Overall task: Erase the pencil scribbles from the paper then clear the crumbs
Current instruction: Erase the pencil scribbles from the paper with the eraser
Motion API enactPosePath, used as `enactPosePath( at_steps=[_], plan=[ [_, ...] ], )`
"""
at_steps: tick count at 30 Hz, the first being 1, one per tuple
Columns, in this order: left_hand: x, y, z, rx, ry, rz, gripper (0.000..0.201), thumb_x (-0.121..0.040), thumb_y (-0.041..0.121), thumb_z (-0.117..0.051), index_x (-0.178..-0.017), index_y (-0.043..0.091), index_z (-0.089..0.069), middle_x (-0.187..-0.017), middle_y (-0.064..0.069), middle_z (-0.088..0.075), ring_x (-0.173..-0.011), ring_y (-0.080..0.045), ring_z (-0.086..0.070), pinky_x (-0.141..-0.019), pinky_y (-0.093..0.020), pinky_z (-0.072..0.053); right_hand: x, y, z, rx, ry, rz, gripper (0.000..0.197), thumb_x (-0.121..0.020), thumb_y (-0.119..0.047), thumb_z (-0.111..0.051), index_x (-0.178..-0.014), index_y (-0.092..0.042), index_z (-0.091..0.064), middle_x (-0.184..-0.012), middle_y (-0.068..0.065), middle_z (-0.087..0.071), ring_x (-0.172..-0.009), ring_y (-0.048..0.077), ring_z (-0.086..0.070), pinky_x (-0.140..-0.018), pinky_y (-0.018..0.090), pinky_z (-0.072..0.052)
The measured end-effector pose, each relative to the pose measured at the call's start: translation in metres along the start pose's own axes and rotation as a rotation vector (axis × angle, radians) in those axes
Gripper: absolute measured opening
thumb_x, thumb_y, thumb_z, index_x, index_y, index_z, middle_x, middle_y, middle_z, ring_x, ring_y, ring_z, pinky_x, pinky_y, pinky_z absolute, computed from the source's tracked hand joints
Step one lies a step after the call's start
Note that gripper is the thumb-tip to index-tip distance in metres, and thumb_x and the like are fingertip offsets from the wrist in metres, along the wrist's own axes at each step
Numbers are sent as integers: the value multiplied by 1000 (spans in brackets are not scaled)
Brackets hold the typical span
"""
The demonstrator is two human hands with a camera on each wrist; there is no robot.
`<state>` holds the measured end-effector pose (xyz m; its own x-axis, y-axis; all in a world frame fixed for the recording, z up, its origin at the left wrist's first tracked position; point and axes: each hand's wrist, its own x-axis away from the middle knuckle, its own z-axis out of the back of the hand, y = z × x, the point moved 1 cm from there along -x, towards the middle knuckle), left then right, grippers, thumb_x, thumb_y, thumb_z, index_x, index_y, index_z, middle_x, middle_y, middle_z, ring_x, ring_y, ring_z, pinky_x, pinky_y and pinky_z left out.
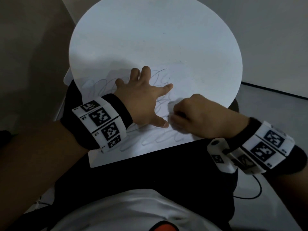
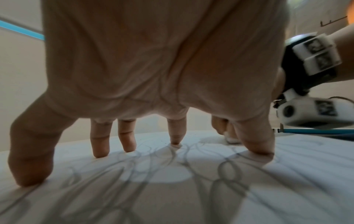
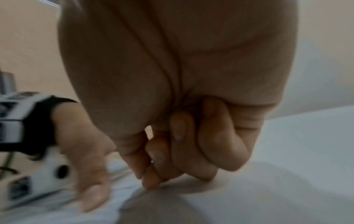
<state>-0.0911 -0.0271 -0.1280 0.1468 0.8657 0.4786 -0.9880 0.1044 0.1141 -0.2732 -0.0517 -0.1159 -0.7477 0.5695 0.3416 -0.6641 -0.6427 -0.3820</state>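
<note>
Left hand (image 1: 141, 100) fingers splayed, pressing paper (image 1: 133, 150) | right hand (image 1: 196, 117) fingers curled, pinching white eraser (image 2: 232, 140) on scribbles (image 2: 226, 171)

The left hand (image 1: 143, 99) is spread wide, fingers straight and splayed, its fingertips (image 2: 99, 153) pressing down on the paper (image 1: 150, 147). The right hand (image 1: 198, 117) sits just beside the left thumb, fingers curled tight with tips bunched against the paper; whatever they pinch is mostly hidden. Both wrists carry marker bands.
</note>
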Motion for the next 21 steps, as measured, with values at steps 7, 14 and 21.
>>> enactPosePath(
  at_steps=[7, 14, 21],
  plan=[
    [-1, -4, 2, 19, -6, 9, 111, -60, 93, -59, -152, 58, -6, -141, -7, -16, -137, -33, -18, -104, -62, -35, 2, 5, 3, 5, 9, -16, 41, -97, -33, -52, -63, -11, -53, -57, 4, -55, -52, 18, -49, -57, 36, -44],
    [-3, -5, 3, 30, -9, 24, 111, -61, 93, -58, -152, 58, -6, -141, -7, -16, -137, -33, -17, -103, -62, -35, -1, 16, 8, 9, 35, -54, 42, -97, -33, -53, -59, -16, -50, -54, 0, -52, -50, 8, -45, -58, 34, -42],
    [-4, -6, 4, 44, -6, 38, 111, -61, 93, -58, -152, 58, -6, -142, -5, -15, -137, -33, -17, -102, -64, -35, -2, 21, 14, 27, 50, -78, 42, -98, -32, -52, -60, -15, -49, -56, 2, -52, -52, 20, -46, -59, 32, -37]
  ],
)
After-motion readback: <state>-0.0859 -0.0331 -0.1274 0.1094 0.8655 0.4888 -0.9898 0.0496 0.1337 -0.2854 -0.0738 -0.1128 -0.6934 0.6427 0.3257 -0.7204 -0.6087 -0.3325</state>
